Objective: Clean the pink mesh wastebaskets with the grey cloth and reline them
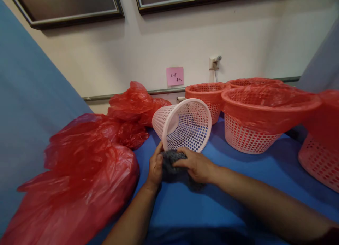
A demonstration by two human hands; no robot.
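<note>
A white perforated plastic basket lies tipped on its side on the blue-covered table, its round mouth turned towards me. My left hand is closed at the lower left of its rim, fingers up along the outside and thumb in front. Bunched in my right hand is a dark grey cloth, pressed against the bottom of the rim. Part of the cloth hangs below the right palm. The cloth hides the lowest piece of the rim and some of the left fingers' contact.
Large red plastic bags are heaped at the left, with another red bag behind. Baskets lined with red bags, such as the near one, stand at the right. A pink note and a socket are on the wall.
</note>
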